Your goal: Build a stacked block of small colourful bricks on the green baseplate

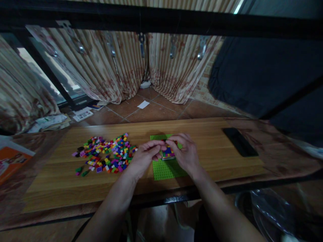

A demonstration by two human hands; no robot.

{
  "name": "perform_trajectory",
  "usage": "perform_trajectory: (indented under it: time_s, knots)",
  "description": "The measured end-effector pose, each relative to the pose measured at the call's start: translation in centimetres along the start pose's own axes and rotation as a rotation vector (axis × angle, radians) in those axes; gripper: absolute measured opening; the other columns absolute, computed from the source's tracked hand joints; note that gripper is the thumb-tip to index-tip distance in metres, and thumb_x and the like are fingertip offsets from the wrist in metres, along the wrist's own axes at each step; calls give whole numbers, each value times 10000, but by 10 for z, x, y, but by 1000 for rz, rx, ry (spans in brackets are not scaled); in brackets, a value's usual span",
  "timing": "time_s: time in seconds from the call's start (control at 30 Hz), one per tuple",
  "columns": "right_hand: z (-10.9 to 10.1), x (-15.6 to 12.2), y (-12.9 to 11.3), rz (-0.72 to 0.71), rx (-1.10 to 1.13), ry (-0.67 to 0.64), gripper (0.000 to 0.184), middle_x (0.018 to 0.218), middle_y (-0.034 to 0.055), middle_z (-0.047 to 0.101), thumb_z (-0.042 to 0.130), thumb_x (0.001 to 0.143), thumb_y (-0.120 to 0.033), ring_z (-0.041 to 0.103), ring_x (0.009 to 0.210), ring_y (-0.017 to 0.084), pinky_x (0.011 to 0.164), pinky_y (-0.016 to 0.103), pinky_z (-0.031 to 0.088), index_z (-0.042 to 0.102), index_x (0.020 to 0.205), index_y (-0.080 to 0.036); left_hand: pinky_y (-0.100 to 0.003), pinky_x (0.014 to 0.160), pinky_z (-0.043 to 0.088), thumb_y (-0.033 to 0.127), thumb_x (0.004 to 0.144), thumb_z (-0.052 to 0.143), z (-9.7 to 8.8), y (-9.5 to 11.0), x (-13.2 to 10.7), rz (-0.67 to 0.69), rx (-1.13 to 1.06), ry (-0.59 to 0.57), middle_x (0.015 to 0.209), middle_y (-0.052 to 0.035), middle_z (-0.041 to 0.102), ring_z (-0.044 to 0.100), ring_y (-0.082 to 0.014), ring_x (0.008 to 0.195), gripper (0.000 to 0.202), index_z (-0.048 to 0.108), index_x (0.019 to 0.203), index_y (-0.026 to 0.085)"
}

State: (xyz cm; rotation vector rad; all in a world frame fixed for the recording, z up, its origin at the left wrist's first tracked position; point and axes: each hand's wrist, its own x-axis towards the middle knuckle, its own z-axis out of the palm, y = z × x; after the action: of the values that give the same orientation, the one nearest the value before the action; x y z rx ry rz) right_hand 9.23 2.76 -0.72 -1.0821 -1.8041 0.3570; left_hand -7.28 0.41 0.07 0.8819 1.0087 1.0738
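A green studded baseplate [164, 172] lies on the wooden board before me. On it stands a small multicoloured block of toy bricks [168, 152], with blue, yellow and purple on top. My left hand [147, 152] reaches in from the left, its thumb and forefinger pinched together at the near left side of the block. From the right comes my right hand [185, 151], thumb and forefinger closed at the block's far edge. Whatever sits between the fingertips of either hand is too small and covered to make out. Both hands partly hide the brick block.
Loose bricks [113, 151] of many colours lie scattered left of the baseplate. A black phone-like slab [239, 142] rests at the board's right end. Overhead runs a dark bar [161, 20] with metal hooks. An orange and white package [13, 158] is at the far left.
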Motion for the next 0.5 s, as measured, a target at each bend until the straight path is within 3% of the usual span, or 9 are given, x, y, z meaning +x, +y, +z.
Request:
perform_trajectory:
  time_s: [0.17, 0.3, 0.5]
  knots:
    - [3, 3, 17, 124, 85, 78, 135, 838, 19, 665, 627, 844, -330, 603, 875, 200, 833, 367, 454, 702, 772, -243, -204, 514, 376, 203, 743, 630, -1, -2, 4, 15, 87, 70, 785, -36, 696, 511, -68, 526, 201, 706, 910, 122]
    - [8, 3, 19, 99, 31, -21, 125, 958, 34, 648, 645, 834, -337, 583, 970, 212, 897, 389, 437, 723, 782, -255, -202, 493, 359, 172, 720, 604, 0, -6, 7, 58, 173, 161, 708, -2, 659, 470, -64, 494, 189, 697, 878, 128]
    - [12, 3, 18, 58, -80, -107, 125, 1041, 56, 636, 649, 839, -320, 544, 1031, 232, 920, 407, 428, 734, 782, -247, -203, 490, 365, 196, 731, 585, 0, -11, 8, 112, 276, 128, 692, 10, 643, 449, -71, 496, 247, 712, 936, 147]
